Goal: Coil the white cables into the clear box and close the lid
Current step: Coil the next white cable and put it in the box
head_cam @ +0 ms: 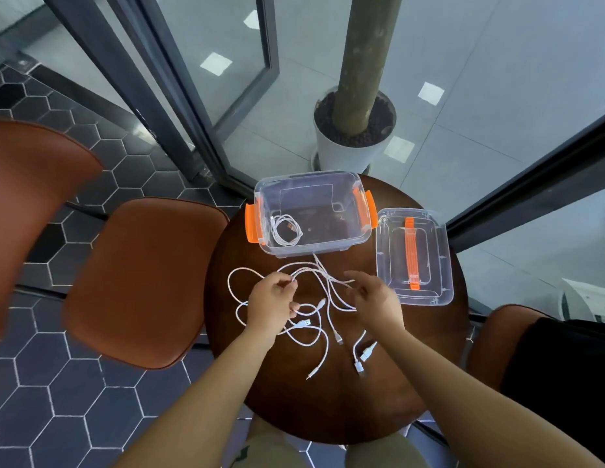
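Now my left hand (pixel 272 305) pinches a strand of the tangled white cables (pixel 326 347) on the wooden table (pixel 328 407), near the open clear box (pixel 304 176); my right hand (pixel 375 298) curls beside them, grip unclear. Best to free one cable before looping.

Both bare forearms reach forward and angle slightly toward each other. The left hand (pixel 272 305) is palm down, its fingers curled inward and its fingertips pinching a white cable (pixel 294 278). The right hand (pixel 373 298) hovers just beside it, a gap between them, fingers bent and spread. It is blurred, so whether it grips anything is unclear.
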The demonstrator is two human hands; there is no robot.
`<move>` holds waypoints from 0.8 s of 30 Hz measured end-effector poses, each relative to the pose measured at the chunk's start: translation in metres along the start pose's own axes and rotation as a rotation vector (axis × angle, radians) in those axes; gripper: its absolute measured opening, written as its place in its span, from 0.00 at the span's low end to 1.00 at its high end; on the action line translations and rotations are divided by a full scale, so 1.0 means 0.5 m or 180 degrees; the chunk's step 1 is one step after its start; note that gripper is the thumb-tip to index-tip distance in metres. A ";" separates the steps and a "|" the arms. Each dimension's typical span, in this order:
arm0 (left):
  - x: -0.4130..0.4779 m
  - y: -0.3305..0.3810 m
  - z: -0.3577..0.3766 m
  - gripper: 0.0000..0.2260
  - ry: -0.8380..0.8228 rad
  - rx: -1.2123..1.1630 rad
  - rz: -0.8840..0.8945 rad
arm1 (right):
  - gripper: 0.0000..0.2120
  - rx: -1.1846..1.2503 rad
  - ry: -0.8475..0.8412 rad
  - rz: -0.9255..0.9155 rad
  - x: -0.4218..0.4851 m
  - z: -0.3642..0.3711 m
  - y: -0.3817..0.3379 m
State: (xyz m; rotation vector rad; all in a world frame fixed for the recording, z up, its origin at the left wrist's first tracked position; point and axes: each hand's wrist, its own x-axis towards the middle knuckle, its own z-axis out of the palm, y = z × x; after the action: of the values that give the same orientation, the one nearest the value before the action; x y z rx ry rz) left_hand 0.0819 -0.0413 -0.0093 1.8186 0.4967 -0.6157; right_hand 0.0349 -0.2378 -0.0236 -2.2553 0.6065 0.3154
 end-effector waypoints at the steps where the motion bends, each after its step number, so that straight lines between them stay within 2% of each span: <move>1: -0.003 0.007 -0.007 0.04 -0.0055 -0.0305 -0.0089 | 0.12 0.0000 0.0040 -0.0108 -0.004 -0.010 -0.006; 5: -0.037 0.036 -0.041 0.06 -0.0285 -0.1250 -0.0382 | 0.09 0.0064 0.0102 -0.0401 -0.010 -0.049 -0.028; 8: -0.055 0.051 -0.045 0.11 0.0204 -0.1767 -0.0772 | 0.09 -0.0024 0.0003 -0.0450 -0.012 -0.073 -0.041; 12: -0.077 0.054 -0.033 0.07 0.0340 -0.1925 -0.0788 | 0.09 -0.0373 -0.0261 -0.0260 -0.014 -0.089 -0.040; 16: -0.109 0.058 -0.032 0.14 0.0340 -0.2011 -0.0811 | 0.12 -0.0623 -0.0298 -0.0091 -0.022 -0.090 -0.035; 19: -0.135 0.058 -0.026 0.20 0.0159 -0.2043 -0.0818 | 0.24 -0.0970 -0.0339 -0.0620 -0.045 -0.090 -0.057; 21: -0.149 0.062 -0.024 0.18 0.0060 -0.2047 -0.0737 | 0.29 -0.0960 -0.0733 -0.1220 -0.068 -0.087 -0.090; 24: -0.160 0.075 -0.021 0.13 -0.0034 -0.2207 -0.0647 | 0.21 -0.0425 -0.1318 -0.1539 -0.096 -0.070 -0.124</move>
State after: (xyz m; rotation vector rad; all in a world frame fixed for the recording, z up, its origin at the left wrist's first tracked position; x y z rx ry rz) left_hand 0.0441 -0.0461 0.0715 1.1158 0.7822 -0.5040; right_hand 0.0269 -0.2111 0.0577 -2.2813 -0.1800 0.5657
